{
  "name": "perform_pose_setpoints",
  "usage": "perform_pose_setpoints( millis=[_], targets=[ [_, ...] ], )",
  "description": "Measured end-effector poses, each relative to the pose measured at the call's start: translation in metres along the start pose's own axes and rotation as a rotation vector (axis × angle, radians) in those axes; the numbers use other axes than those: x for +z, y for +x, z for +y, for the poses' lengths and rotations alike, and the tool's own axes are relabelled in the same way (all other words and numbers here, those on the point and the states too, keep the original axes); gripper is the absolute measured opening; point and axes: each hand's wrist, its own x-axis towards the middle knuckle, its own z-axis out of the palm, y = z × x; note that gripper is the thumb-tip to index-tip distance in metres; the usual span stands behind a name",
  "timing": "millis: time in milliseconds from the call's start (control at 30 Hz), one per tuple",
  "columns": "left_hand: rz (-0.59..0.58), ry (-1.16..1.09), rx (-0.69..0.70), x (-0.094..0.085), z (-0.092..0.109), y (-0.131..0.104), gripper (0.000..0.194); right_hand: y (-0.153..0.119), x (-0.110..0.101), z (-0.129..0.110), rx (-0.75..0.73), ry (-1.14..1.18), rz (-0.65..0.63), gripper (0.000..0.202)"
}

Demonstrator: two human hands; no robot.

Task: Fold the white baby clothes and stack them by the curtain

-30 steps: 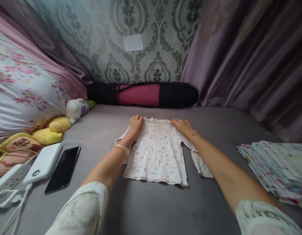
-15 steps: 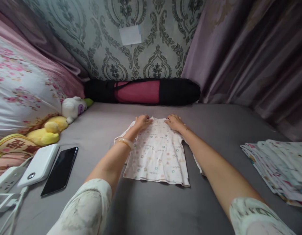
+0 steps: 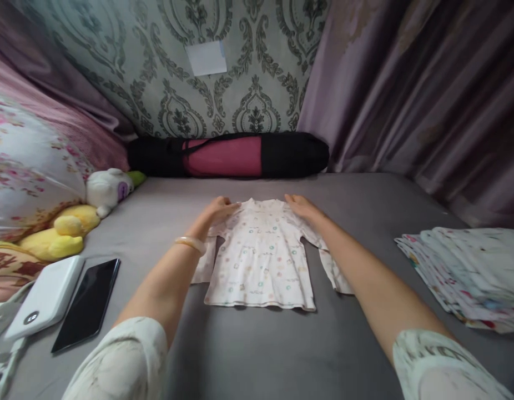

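A small white long-sleeved baby shirt [image 3: 261, 255] with a print of little coloured figures lies spread on the grey sheet, collar away from me and hem towards me. My left hand [image 3: 221, 209] rests at its left shoulder, fingers stretched towards the collar. At the other shoulder lies my right hand [image 3: 302, 206], fingers extended and fairly flat on the cloth. Both hands look open, though their undersides are hidden. The sleeves run down either side of the shirt body, partly covered by my forearms.
A stack of folded printed clothes [image 3: 469, 272] is at the right. On the left are a black phone [image 3: 88, 305], a white power bank [image 3: 46, 297] with a cable, plush toys [image 3: 53, 241] and a floral pillow [image 3: 28, 172]. A black and pink long bag [image 3: 227, 155] lies along the wall.
My hands have moved apart, from beside the collar out to the shoulders. The shirt's sleeves now show more, spread out to the sides. The view has shifted slightly to the right.
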Motion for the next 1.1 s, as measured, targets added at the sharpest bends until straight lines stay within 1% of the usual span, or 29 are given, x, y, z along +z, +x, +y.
perform_pose_setpoints(
  millis=[33,67,167,200,267,333,433,533,633,733,833,867,900,933,1033,1067,1100],
  targets=[
    [-0.05,-0.051,-0.041,-0.008,-0.01,-0.004,0.054,-0.003,-0.008,0.009,0.037,0.052,-0.046,0.057],
    [-0.077,-0.112,-0.058,-0.014,-0.021,-0.008,0.057,-0.008,-0.015,0.019,0.077,0.112,-0.083,0.059],
    [-0.098,-0.262,-0.03,-0.027,-0.049,-0.026,0.063,-0.033,-0.03,0.045,0.211,0.302,-0.157,0.056],
    [-0.108,-0.293,-0.019,-0.029,-0.056,-0.034,0.065,-0.044,-0.033,0.052,0.237,0.35,-0.174,0.054],
    [-0.132,-0.322,-0.019,-0.035,-0.064,-0.051,0.066,-0.07,-0.037,0.063,0.229,0.404,-0.192,0.049],
    [-0.152,-0.309,-0.04,-0.04,-0.067,-0.069,0.065,-0.097,-0.038,0.071,0.205,0.413,-0.194,0.048],
    [-0.169,-0.242,-0.059,-0.045,-0.069,-0.097,0.059,-0.135,-0.035,0.078,0.235,0.358,-0.189,0.057],
    [-0.146,-0.174,-0.095,-0.043,-0.071,-0.117,0.052,-0.163,-0.027,0.079,0.194,0.246,-0.162,0.059],
    [-0.107,-0.137,-0.186,-0.033,-0.072,-0.128,0.049,-0.176,-0.016,0.075,0.17,0.16,-0.086,0.054],
    [-0.077,-0.083,-0.25,-0.022,-0.068,-0.129,0.045,-0.178,-0.009,0.069,0.16,0.156,-0.05,0.052],
    [-0.062,-0.016,-0.201,-0.021,-0.059,-0.125,0.031,-0.176,-0.015,0.062,0.151,0.146,-0.096,0.049],
    [-0.031,0.029,-0.168,-0.023,-0.056,-0.125,0.024,-0.176,-0.021,0.059,0.144,0.111,-0.103,0.046],
    [0.031,0.095,-0.133,-0.026,-0.053,-0.125,0.018,-0.177,-0.028,0.056,0.125,0.046,-0.089,0.043],
    [0.128,0.186,-0.097,-0.03,-0.051,-0.126,0.015,-0.178,-0.035,0.053,0.092,-0.05,-0.044,0.039],
    [0.497,0.489,0.018,-0.035,-0.054,-0.133,0.022,-0.188,-0.055,0.049,-0.037,-0.42,0.188,0.034],
    [0.572,0.561,0.055,-0.034,-0.058,-0.137,0.025,-0.192,-0.059,0.05,-0.077,-0.523,0.24,0.034],
    [0.598,0.612,0.083,-0.031,-0.065,-0.14,0.027,-0.197,-0.06,0.052,-0.109,-0.6,0.261,0.034]
  ],
)
